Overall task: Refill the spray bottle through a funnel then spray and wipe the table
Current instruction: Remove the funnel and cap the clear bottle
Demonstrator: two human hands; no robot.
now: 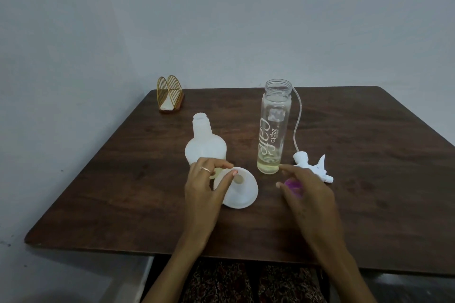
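Observation:
The white spray bottle (205, 147) stands uncapped left of centre on the brown table (123, 192). In front of it lies the white funnel (240, 192), tilted with its wide mouth towards me. My left hand (204, 187) pinches the funnel's rim, thumb inside and fingers behind. A tall clear glass bottle (273, 125) with a little yellowish liquid at the bottom stands open. My right hand (305, 194) hovers with fingers spread over a purple cap (293, 186), forefinger near the glass bottle's base. The white spray head (314, 167) with its tube lies to the right.
A gold wire napkin holder (170, 94) with a white napkin sits at the table's far left corner against the pale wall. My patterned lap shows below the table's front edge.

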